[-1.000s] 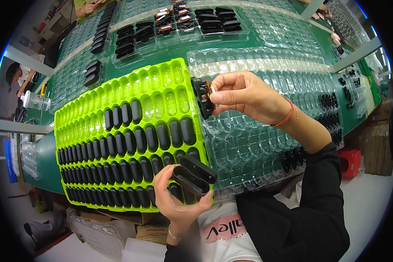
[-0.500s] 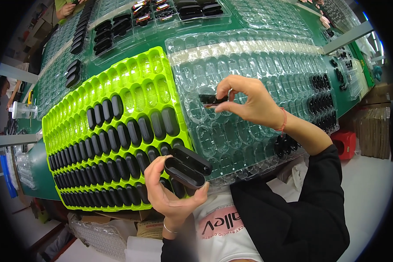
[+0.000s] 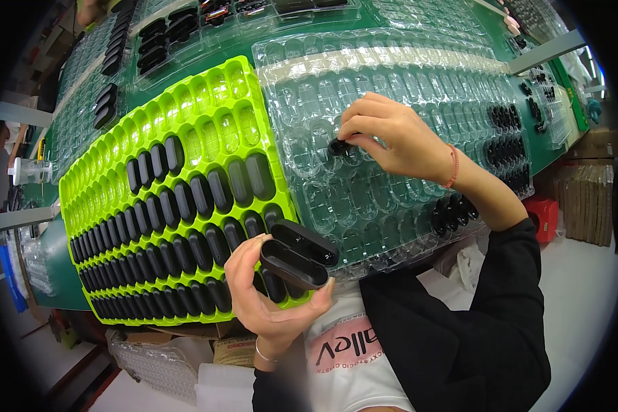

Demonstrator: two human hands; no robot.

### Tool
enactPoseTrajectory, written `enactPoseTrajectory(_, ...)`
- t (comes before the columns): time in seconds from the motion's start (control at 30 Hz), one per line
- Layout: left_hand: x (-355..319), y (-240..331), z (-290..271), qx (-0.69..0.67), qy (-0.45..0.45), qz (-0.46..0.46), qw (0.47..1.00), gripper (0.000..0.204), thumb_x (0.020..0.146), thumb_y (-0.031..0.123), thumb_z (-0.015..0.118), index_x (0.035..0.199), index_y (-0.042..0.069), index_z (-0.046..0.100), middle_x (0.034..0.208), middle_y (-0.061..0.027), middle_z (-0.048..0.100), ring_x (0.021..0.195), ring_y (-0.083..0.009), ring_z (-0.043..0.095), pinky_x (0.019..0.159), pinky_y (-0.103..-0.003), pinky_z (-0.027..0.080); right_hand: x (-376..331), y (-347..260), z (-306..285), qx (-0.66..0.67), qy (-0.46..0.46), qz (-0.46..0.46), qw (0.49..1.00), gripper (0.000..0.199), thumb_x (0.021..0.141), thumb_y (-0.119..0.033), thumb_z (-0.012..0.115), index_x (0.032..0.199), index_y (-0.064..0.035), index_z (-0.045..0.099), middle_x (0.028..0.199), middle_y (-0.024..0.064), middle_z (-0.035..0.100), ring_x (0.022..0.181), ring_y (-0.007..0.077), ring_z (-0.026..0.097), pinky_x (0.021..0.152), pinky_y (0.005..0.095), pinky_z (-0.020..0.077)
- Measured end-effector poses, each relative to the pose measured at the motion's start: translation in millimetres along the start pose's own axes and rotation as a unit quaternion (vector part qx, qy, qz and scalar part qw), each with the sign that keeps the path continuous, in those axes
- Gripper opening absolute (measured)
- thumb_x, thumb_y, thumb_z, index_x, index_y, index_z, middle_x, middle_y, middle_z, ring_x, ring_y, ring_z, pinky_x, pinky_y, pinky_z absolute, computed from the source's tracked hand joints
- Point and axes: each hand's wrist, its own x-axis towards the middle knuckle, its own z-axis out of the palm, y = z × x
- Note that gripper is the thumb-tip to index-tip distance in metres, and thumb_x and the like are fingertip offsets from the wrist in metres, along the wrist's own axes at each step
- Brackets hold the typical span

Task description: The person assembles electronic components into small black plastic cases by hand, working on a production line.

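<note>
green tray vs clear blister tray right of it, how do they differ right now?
The green tray is opaque lime; the clear tray is see-through plastic. Most of the green tray's pockets hold black oblong cases, while the clear tray is mostly bare, with black parts only near its right edge. The left hand holds two black cases at the green tray's near corner; the right hand pinches a small black part over the clear tray. Both have rows of moulded pockets.

**Operator: Worn Items**

Both arms are covered by long black sleeves (image 3: 508,302) of plain dark fabric, ending short of the wrists. The right hand (image 3: 398,134) is bare; a thin red cord bracelet (image 3: 454,167) encircles its wrist. The left hand (image 3: 261,288) is bare; a slim silver bangle (image 3: 266,353) sits at its wrist. A white top with a pink printed panel (image 3: 347,347) shows between the sleeves.
</note>
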Motion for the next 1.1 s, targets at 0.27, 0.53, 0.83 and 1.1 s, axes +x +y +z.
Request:
enactPoseTrajectory(0.27, -3, -4, 1, 0.000, 0.007, 0.000, 1.000, 0.074, 0.055, 0.016, 0.086, 0.119, -0.002, 0.054, 0.113, -0.0161, 0.061, 0.102, -0.0316, 0.061, 0.090, -0.040, 0.051, -11, 8, -1, -0.080, -0.030, -0.056, 0.995, 0.020, 0.076, -0.002, 0.074, 0.093, -0.0049, 0.065, 0.094, 0.0054, 0.063, 0.086, 0.0253, 0.062, 0.071, 0.0351, 0.0525)
enactPoseTrajectory(0.53, -2, -13, 6, 0.005, -0.005, -0.035, 0.999, 0.079, 0.055, 0.013, 0.088, 0.124, -0.002, 0.052, 0.117, -0.0162, 0.060, 0.104, -0.0293, 0.061, 0.092, -0.037, 0.049, -7, 11, 19, -0.064, -0.015, -0.006, 0.998, 0.015, 0.081, -0.008, 0.070, 0.095, -0.0048, 0.068, 0.089, 0.0057, 0.062, 0.081, 0.0242, 0.063, 0.070, 0.0361, 0.0531)
enactPoseTrajectory(0.83, -7, -12, 16, -0.057, 0.021, -0.095, 0.994, 0.084, 0.060, -0.001, 0.085, 0.133, -0.005, 0.046, 0.124, -0.0137, 0.055, 0.113, -0.0231, 0.056, 0.101, -0.034, 0.043, 10, -4, -5, 0.267, -0.102, 0.300, 0.910, 0.016, 0.088, -0.009, 0.070, 0.101, -0.0005, 0.074, 0.089, 0.0050, 0.072, 0.077, 0.0085, 0.063, 0.066, 0.0242, 0.0499)
enactPoseTrajectory(1.1, 4, -13, 20, 0.067, 0.037, -0.024, 0.997, 0.074, 0.059, 0.008, 0.089, 0.124, -0.002, 0.054, 0.114, -0.0153, 0.058, 0.097, -0.0273, 0.060, 0.082, -0.034, 0.050, 11, -53, -16, 0.497, -0.100, 0.340, 0.792, 0.023, 0.090, -0.013, 0.069, 0.108, 0.0014, 0.072, 0.094, 0.0057, 0.072, 0.082, 0.0098, 0.065, 0.066, 0.0244, 0.0531)
